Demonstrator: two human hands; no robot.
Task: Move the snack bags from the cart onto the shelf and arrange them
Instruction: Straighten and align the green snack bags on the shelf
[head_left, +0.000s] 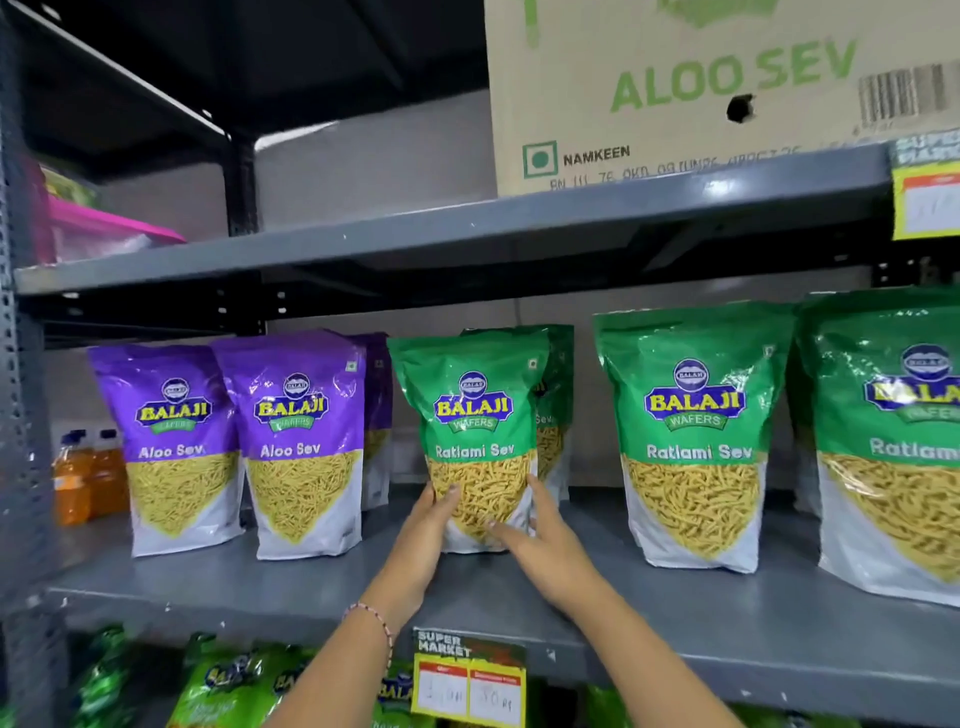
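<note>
Cardboard carton (691, 88): it sat on the upper shelf above our work; we judged it no threat unless we knocked that shelf.
Shelf (311, 587): its grey board carried every standing bag; we judged that a bag set too near the front lip could tip off.
Far-right green bags (691, 441): they stood apart from ours, so we saw little risk there.
Purple Aloo Sev bags (304, 447): the nearer one stood just beside our left hand; a sideways nudge could have toppled it into its neighbour.
Green Ratlami Sev bag (475, 441): it stood upright on the shelf, in front of another green bag; we feared that pushing it back would knock that one over.
Left hand (423, 540): our grip pressed the bag's lower left side.
Right hand (540, 540): our grip pressed the lower right side, so the bag was clamped between both; letting go unevenly could have let the soft pouch slump.
Price tag (470, 675): a forearm might have brushed it.
</note>
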